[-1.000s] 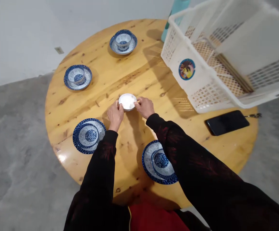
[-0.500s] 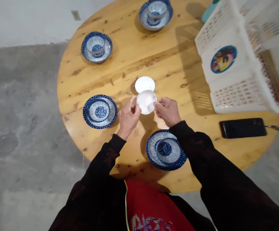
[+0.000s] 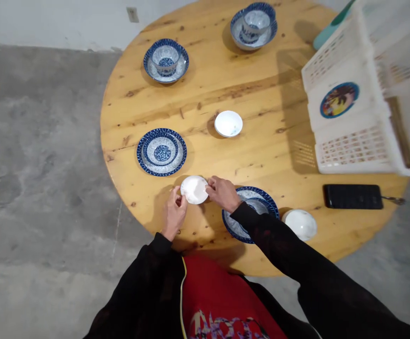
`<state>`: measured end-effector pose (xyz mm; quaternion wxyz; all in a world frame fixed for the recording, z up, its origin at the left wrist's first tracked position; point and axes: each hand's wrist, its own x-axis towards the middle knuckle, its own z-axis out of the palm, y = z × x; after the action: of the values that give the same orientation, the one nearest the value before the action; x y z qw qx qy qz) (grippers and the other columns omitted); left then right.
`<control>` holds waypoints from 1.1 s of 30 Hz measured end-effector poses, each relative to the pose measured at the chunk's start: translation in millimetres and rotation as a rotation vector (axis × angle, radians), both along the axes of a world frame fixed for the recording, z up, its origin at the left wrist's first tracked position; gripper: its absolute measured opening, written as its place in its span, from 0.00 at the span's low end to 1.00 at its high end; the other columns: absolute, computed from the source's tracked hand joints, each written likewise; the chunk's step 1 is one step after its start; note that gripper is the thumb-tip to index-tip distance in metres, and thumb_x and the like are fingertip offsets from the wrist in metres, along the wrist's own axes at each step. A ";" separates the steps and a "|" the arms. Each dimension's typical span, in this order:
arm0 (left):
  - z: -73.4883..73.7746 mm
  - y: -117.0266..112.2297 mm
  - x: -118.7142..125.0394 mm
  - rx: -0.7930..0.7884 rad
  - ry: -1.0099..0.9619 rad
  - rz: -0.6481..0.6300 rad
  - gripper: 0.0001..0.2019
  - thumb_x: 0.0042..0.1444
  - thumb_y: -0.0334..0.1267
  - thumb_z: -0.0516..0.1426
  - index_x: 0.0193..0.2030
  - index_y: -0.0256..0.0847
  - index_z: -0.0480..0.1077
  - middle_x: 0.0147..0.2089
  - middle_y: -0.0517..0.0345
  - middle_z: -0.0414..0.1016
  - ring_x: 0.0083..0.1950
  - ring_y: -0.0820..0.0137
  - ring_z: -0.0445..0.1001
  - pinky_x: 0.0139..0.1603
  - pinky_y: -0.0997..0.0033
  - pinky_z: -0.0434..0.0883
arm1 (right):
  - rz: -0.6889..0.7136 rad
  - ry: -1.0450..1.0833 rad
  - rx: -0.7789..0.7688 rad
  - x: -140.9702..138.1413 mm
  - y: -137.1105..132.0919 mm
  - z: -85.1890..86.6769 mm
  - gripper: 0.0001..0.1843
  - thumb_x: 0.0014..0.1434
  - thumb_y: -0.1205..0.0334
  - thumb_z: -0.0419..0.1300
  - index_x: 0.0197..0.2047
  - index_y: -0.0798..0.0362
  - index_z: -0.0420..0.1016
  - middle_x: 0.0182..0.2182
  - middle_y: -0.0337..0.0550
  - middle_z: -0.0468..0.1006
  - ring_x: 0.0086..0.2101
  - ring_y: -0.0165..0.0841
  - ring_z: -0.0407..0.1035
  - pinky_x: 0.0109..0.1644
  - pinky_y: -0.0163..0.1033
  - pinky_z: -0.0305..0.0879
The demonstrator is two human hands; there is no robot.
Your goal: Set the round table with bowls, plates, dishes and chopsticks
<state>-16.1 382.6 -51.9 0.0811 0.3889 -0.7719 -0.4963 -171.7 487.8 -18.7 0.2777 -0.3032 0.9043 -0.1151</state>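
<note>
A small white bowl (image 3: pixel 195 190) is held between my two hands, low over the near left part of the table. My left hand (image 3: pixel 175 213) pinches its left rim, and my right hand (image 3: pixel 223 192) grips the right rim. Behind it, a second white bowl (image 3: pixel 229 124) sits near the table's middle. A blue-patterned plate with a bowl in it (image 3: pixel 161 152) lies just beyond my left hand. Under my right forearm is another blue-rimmed plate (image 3: pixel 259 194) with a bowl, partly hidden. A third white bowl (image 3: pixel 301 225) stands to the right of that forearm.
Two more blue-patterned plate-and-bowl sets, one at the back left (image 3: pixel 166 61) and one at the far edge (image 3: pixel 253 26), rest on the round wooden table (image 3: pixel 205 89). A white plastic basket (image 3: pixel 346 136) takes up the right side, with a black phone (image 3: pixel 353 196) in front.
Both hands have carried the white bowl toward me and left, away from the bowl at the middle. The view has shifted, and the white bowl by my right forearm now shows.
</note>
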 end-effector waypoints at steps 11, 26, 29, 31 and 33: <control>-11.2 -27.7 -2.1 -0.087 -0.061 -0.085 0.14 0.62 0.37 0.55 0.54 0.39 0.71 0.32 0.58 0.78 0.32 0.67 0.76 0.38 0.69 0.67 | -0.132 -0.076 0.000 12.4 -13.3 -12.0 0.07 0.64 0.62 0.54 0.37 0.53 0.73 0.29 0.45 0.81 0.33 0.38 0.75 0.35 0.36 0.58; -1.7 -92.8 63.4 -0.163 -0.116 -0.200 0.15 0.65 0.41 0.50 0.52 0.42 0.73 0.32 0.58 0.79 0.34 0.68 0.78 0.39 0.71 0.69 | -0.642 -0.194 -0.456 117.9 54.9 26.7 0.19 0.64 0.45 0.53 0.46 0.50 0.71 0.32 0.46 0.81 0.29 0.40 0.77 0.37 0.43 0.72; -2.8 -106.2 73.8 -0.162 -0.114 -0.220 0.15 0.66 0.42 0.49 0.52 0.42 0.72 0.31 0.59 0.78 0.33 0.69 0.78 0.38 0.73 0.69 | -0.811 -0.313 -0.508 171.4 52.0 10.8 0.23 0.61 0.38 0.53 0.43 0.50 0.71 0.29 0.45 0.79 0.26 0.39 0.75 0.33 0.43 0.73; -2.1 -111.8 78.4 -0.148 -0.090 -0.215 0.15 0.65 0.42 0.49 0.52 0.42 0.72 0.31 0.59 0.78 0.33 0.69 0.78 0.37 0.73 0.69 | -0.835 -0.408 -0.516 198.9 46.6 0.6 0.25 0.60 0.35 0.52 0.42 0.49 0.71 0.27 0.43 0.79 0.25 0.38 0.75 0.30 0.42 0.73; -0.2 -114.7 84.0 -0.141 -0.071 -0.190 0.15 0.65 0.42 0.49 0.52 0.42 0.73 0.31 0.59 0.79 0.33 0.68 0.78 0.35 0.73 0.69 | -0.756 -0.449 -0.519 214.7 43.0 -6.4 0.24 0.62 0.37 0.50 0.41 0.49 0.71 0.25 0.42 0.79 0.24 0.38 0.75 0.30 0.41 0.72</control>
<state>68.0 267.9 -52.1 0.0335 0.3246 -0.8407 -0.4321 43.0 530.8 -25.1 0.3199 0.0186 0.8103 -0.4906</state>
